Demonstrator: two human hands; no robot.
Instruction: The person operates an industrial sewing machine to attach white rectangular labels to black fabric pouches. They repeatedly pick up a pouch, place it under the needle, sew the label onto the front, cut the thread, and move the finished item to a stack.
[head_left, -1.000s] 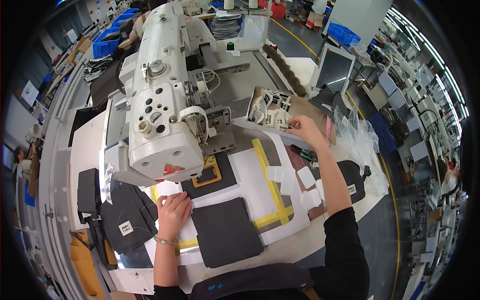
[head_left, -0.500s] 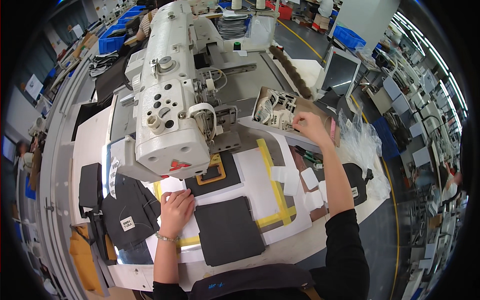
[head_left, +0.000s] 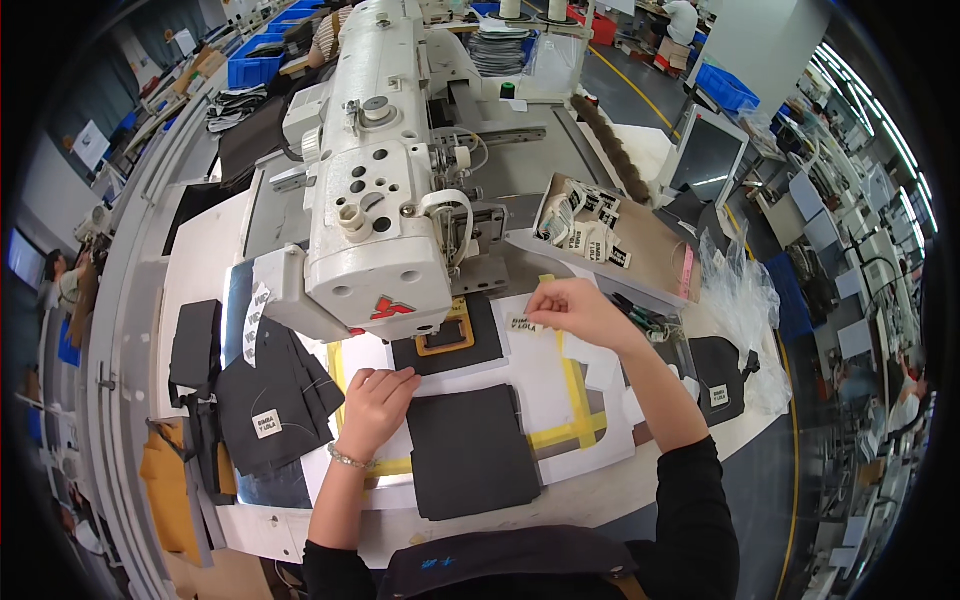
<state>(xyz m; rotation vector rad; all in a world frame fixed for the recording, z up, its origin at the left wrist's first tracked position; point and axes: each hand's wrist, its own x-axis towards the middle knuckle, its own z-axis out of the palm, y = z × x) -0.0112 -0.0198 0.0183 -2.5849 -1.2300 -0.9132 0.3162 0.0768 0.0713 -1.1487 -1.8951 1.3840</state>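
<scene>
The right hand (head_left: 572, 308) pinches a small pale label (head_left: 523, 323) with dark print between thumb and fingertips, above the white sheet (head_left: 535, 375) and to the right of the sewing machine (head_left: 375, 230). The left hand (head_left: 374, 412) is loosely bent, its fingers gathered near the near-left corner of a dark panel (head_left: 486, 345); from this angle one cannot tell whether it touches the panel or grips anything. A yellow frame (head_left: 446, 340) lies on that panel beneath the machine head.

Nearer the person, a stack of dark pieces (head_left: 472, 455) rests partly over the sheet on the bench (head_left: 560, 512). Strips of yellow tape (head_left: 577, 400) mark the sheet to the right. Farther right, a shallow box (head_left: 655, 262) carries more labels (head_left: 590, 238) in its left part, with a clear plastic bag (head_left: 742, 290) beside it. On the left lie dark cut pieces (head_left: 250, 385), one bearing a square patch (head_left: 267, 424).
</scene>
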